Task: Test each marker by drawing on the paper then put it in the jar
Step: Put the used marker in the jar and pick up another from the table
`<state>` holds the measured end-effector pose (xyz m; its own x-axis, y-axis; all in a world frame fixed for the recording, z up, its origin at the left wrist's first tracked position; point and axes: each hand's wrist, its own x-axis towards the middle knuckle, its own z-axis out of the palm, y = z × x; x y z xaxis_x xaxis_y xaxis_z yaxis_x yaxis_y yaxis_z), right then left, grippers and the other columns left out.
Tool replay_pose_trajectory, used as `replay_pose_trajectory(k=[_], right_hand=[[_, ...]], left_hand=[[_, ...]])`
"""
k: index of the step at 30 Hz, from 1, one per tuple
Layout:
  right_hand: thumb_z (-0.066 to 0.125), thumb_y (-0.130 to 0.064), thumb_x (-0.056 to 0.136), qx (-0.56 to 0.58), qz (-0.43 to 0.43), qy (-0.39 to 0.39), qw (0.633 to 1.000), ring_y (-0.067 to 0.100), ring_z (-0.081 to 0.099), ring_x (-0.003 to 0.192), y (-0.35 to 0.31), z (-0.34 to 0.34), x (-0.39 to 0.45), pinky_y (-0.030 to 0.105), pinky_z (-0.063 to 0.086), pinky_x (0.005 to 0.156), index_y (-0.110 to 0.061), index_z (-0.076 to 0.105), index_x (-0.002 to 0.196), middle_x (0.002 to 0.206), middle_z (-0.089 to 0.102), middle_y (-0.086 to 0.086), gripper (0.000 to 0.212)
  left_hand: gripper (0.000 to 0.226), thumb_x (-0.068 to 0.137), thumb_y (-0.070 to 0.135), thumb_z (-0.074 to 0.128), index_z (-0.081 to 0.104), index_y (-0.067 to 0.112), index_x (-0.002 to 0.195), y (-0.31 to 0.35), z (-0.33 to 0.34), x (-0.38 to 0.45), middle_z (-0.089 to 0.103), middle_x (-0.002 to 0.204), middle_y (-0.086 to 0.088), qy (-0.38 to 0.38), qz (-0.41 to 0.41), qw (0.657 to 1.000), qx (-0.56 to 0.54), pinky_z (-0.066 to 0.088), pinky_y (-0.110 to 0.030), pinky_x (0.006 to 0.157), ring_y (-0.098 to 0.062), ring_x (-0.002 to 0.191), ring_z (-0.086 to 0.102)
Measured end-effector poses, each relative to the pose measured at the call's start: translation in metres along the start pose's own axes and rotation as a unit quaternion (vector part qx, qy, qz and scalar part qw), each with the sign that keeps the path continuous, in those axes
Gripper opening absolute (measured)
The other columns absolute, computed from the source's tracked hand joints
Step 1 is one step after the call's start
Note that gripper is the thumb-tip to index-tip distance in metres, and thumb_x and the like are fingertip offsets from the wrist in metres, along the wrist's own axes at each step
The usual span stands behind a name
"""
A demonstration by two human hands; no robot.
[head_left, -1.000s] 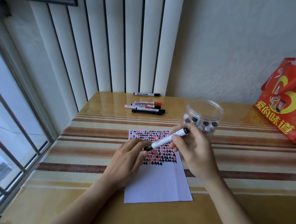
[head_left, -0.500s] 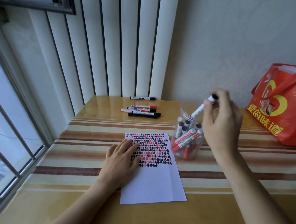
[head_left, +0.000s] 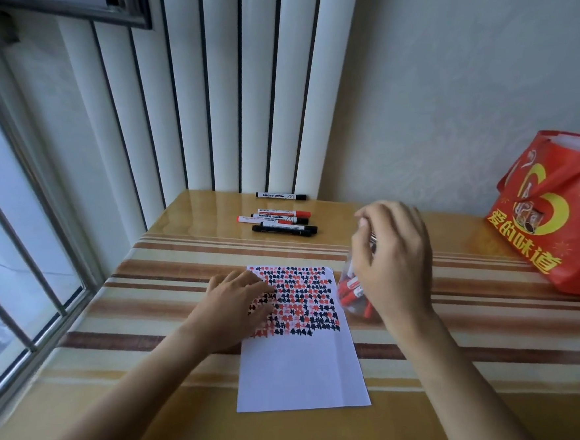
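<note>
Striped tabletop (head_left: pixel 156 298) fills the lower frame. At centre, the left hand (head_left: pixel 234 308) lies flat, fingers straight, on the paper (head_left: pixel 302 366). Right of centre, the right hand (head_left: pixel 393 264) covers most of the jar (head_left: pixel 350 294); whether its curled fingers hold a marker I cannot tell. Loose markers (head_left: pixel 281 220) lie above.

Soft daylight from the window (head_left: pixel 15 239) at left; glossy table (head_left: pixel 207 428) shows glare; wide-angle bending at edges

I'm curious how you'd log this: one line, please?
right hand: over jar, grip unclear | left hand: flat on paper | untested markers: at back
</note>
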<state>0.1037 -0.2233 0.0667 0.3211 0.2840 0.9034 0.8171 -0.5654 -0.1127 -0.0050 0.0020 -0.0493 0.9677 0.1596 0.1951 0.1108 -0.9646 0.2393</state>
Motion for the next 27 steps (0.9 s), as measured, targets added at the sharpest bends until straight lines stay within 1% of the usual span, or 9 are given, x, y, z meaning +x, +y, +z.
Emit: replay_pose_trajectory(k=[3,6,8,10,12,16,20,24,27], right_hand=[[0.057,0.001,0.094,0.047,-0.04,-0.029,0.998,0.028,0.062,0.086,-0.015,0.025,-0.005,0.04,0.05,0.078,-0.001,0.069,0.092,0.093,0.069,0.011,0.013],[0.059,0.004,0.093,0.089,-0.029,-0.127,0.988,0.022,0.064,0.088,-0.022,0.059,-0.013,0.032,0.054,0.076,-0.002,0.07,0.097,0.094,0.07,0.008,0.014],[0.059,0.004,0.094,0.093,-0.003,-0.215,0.972,0.02,0.067,0.094,-0.022,0.088,-0.016,0.027,0.056,0.082,-0.003,0.071,0.107,0.101,0.072,0.007,0.019],[0.057,0.002,0.098,0.067,0.026,-0.286,0.956,0.02,0.066,0.104,-0.016,0.12,-0.017,0.033,0.058,0.091,-0.005,0.069,0.119,0.113,0.072,0.007,0.025],[0.055,0.002,0.099,0.024,0.048,-0.325,0.944,0.022,0.064,0.11,-0.007,0.151,-0.014,0.037,0.056,0.095,-0.005,0.065,0.126,0.122,0.069,0.008,0.029],[0.061,0.003,0.096,-0.053,0.061,-0.338,0.938,0.025,0.061,0.114,0.005,0.191,-0.009,0.037,0.055,0.097,-0.003,0.06,0.132,0.127,0.067,0.012,0.037],[0.06,-0.002,0.099,-0.086,0.055,-0.35,0.931,0.026,0.061,0.116,0.007,0.21,-0.014,0.036,0.055,0.097,-0.002,0.056,0.137,0.13,0.065,0.014,0.038],[0.058,-0.003,0.1,-0.098,0.051,-0.357,0.927,0.027,0.056,0.12,0.008,0.213,-0.015,0.036,0.054,0.096,-0.001,0.057,0.134,0.132,0.06,0.015,0.033],[0.06,-0.002,0.099,-0.114,0.022,-0.353,0.928,0.028,0.054,0.119,0.011,0.208,-0.015,0.037,0.052,0.094,-0.002,0.061,0.128,0.13,0.06,0.014,0.029]], left_hand=[[0.043,0.1,0.054,0.038,0.047,0.04,0.14,-0.005,0.004,-0.002,0.044,0.139,0.013,0.013,0.022,1.0,-0.012,0.027,-0.039,0.116,-0.009,0.137,0.037],[0.048,0.098,0.054,0.034,0.047,0.039,0.141,-0.008,0.012,-0.008,0.043,0.14,0.012,0.029,0.02,0.998,-0.051,0.024,-0.04,0.117,-0.01,0.135,0.039],[0.047,0.097,0.055,0.035,0.047,0.04,0.139,-0.01,0.014,-0.007,0.042,0.139,0.014,0.032,0.019,0.997,-0.062,0.023,-0.04,0.117,-0.009,0.135,0.039],[0.043,0.097,0.054,0.04,0.047,0.043,0.138,-0.013,0.015,-0.005,0.04,0.139,0.015,0.034,0.017,0.997,-0.074,0.021,-0.04,0.117,-0.007,0.135,0.037],[0.041,0.097,0.054,0.043,0.048,0.045,0.137,-0.016,0.016,-0.004,0.04,0.138,0.016,0.036,0.017,0.996,-0.086,0.021,-0.04,0.117,-0.006,0.136,0.035],[0.038,0.097,0.052,0.045,0.051,0.045,0.134,-0.016,0.015,-0.003,0.041,0.136,0.016,0.044,0.015,0.994,-0.099,0.022,-0.042,0.116,-0.006,0.134,0.036],[0.038,0.097,0.05,0.046,0.051,0.043,0.134,-0.017,0.015,-0.002,0.041,0.136,0.015,0.047,0.013,0.994,-0.097,0.021,-0.04,0.115,-0.006,0.134,0.036],[0.038,0.097,0.049,0.046,0.052,0.042,0.134,-0.016,0.015,-0.002,0.042,0.137,0.014,0.05,0.014,0.994,-0.097,0.022,-0.04,0.114,-0.007,0.134,0.036],[0.038,0.098,0.048,0.047,0.052,0.042,0.135,-0.015,0.015,-0.003,0.041,0.137,0.015,0.051,0.014,0.994,-0.101,0.02,-0.039,0.115,-0.006,0.135,0.035]])
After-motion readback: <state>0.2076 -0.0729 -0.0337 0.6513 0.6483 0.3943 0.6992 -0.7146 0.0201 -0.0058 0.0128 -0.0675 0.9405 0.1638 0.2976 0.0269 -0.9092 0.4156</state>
